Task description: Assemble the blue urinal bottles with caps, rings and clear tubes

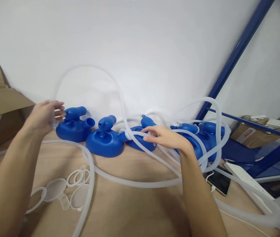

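Note:
My left hand [44, 117], slightly blurred, is closed around a translucent white hose [88, 65] that arcs up against the wall and down to the right. It is beside the leftmost blue plastic bottle [73, 130]. My right hand [163, 136] has its thumb and fingers around a whitish tube [138, 133] in front of another blue bottle [140, 140]; the exact grip is partly hidden. Between the hands sits a blue bottle [105, 144] with a spouted top and a side neck bearing a white ring. More blue bottles [191, 144] stand at right under coiled hose [217, 131].
Clear lids [55, 190] and white rings [74, 179] lie at the front left. Hose [140, 184] crosses the table. A cardboard box [4, 105] stands left. At right are a phone [220, 181] with a cable, a power strip [246, 184] and a blue metal rack [236, 56].

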